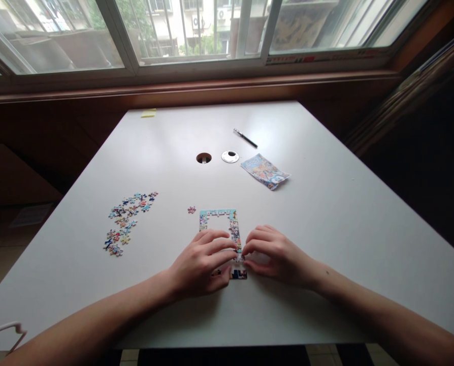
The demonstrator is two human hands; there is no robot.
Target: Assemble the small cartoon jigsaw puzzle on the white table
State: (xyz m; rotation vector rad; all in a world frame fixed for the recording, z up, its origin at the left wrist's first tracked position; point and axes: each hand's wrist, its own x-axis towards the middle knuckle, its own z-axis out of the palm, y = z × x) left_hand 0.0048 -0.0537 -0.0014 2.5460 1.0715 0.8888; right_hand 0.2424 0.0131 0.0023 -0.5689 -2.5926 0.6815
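A jigsaw puzzle frame (218,211) of joined border pieces lies on the white table, its middle showing bare tabletop. My left hand (207,259) reaches over its left and lower part, fingers apart and curved, hiding much of that side. At the right border, my right hand (274,256) has thumb and fingertips pinched together near the lower right edge; a small puzzle piece seems to be between them, mostly hidden. One loose puzzle piece (191,209) lies just off the frame's upper left corner.
Many loose puzzle pieces (126,218) are spread at the left. A creased picture sheet (265,171) lies at the back right, below a black pen (246,138). A round hole (203,158) and its metal cover (230,156) are near the middle. A yellow sticky note (148,113) marks the far edge.
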